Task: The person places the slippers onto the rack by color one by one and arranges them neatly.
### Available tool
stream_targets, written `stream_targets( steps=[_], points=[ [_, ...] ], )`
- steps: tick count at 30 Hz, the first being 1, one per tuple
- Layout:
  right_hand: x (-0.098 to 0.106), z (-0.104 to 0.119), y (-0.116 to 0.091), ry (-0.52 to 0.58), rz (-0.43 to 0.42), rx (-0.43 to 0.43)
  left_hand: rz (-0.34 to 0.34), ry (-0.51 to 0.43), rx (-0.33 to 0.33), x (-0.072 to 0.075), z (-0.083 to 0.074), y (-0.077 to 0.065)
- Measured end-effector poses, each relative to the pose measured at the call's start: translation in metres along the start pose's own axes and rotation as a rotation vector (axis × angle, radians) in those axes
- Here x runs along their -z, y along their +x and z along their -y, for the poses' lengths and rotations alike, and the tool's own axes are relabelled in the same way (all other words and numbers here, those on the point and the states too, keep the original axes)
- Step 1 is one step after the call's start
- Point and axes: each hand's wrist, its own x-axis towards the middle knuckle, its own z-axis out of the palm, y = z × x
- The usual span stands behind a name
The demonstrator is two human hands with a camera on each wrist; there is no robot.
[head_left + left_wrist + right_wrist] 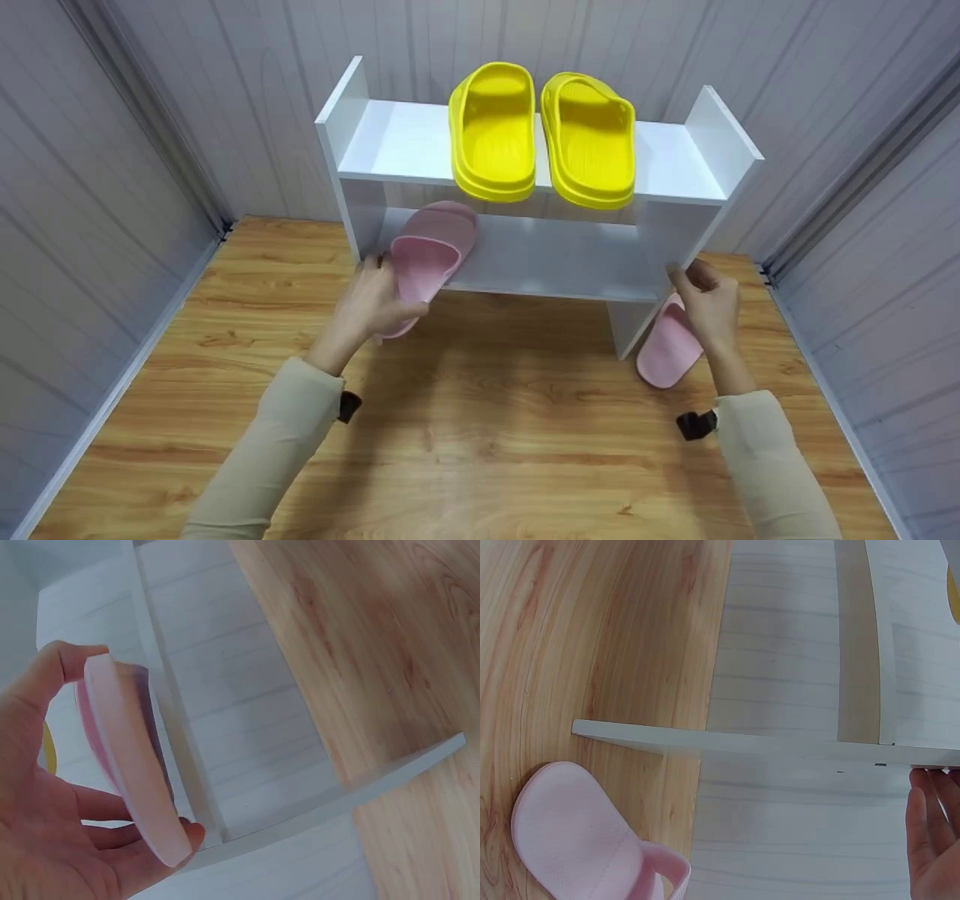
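Gripping the pink slipper [433,225], left hand [367,300] is closed about its sides, thumb on the right edge, fingers on the left. Slipper is tilted, toe over the lower shelf [555,259] at its left end, heel jutting out past the front edge; whether the sole touches the shelf, cannot tell. Right hand [709,307] has a light pinch, by the look of it, on the front edge of the right side panel [675,236], fingertips against the outer face. Main risk, as judged: letting go with the heel so far out, in which case the slipper could tip forward and drop to the floor [480,457]. Second: fingers lie close to the left side panel [362,217], so a push leftward might jam the knuckles or nudge the rack. Third: both yellow clogs [496,142] overhang the top shelf's front; a jolt from either hand could walk them off. Also noted: the other pink slipper [667,349] is on the floor just outside the right side panel; if the rack slid that way, the panel might shove it or ride onto its edge
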Motion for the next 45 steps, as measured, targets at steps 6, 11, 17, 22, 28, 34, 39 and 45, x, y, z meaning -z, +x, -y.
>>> stream_targets(
  steps=[6,11,17,22,28,34,39,45],
  points=[
    [0.0,0.0,0.0,-0.004,-0.006,0.007,-0.01,0.03,0.002,-0.004,-0.001,0.004],
    [0.0,-0.001,-0.001,-0.02,-0.01,0.001,-0.006,0.08,0.023,-0.008,-0.005,0.008],
    [0.0,-0.001,-0.002,-0.012,0.001,-0.012,-0.009,0.14,0.039,-0.013,-0.008,0.014],
    [0.0,0.0,-0.002,-0.013,0.005,-0.024,-0.015,0.143,0.026,-0.014,-0.005,0.014],
    [0.0,0.001,-0.002,-0.035,0.007,-0.016,-0.011,0.03,-0.063,-0.008,0.006,0.007],
    [-0.001,0.002,-0.002,-0.047,0.004,-0.014,0.04,-0.107,-0.212,0.001,0.029,-0.006],
    [-0.001,0.003,-0.001,-0.032,0.0,-0.007,0.067,-0.17,-0.27,0.008,0.047,-0.014],
    [-0.001,0.002,-0.001,-0.023,0.001,-0.01,0.087,-0.226,-0.306,0.008,0.058,-0.014]
  ],
)
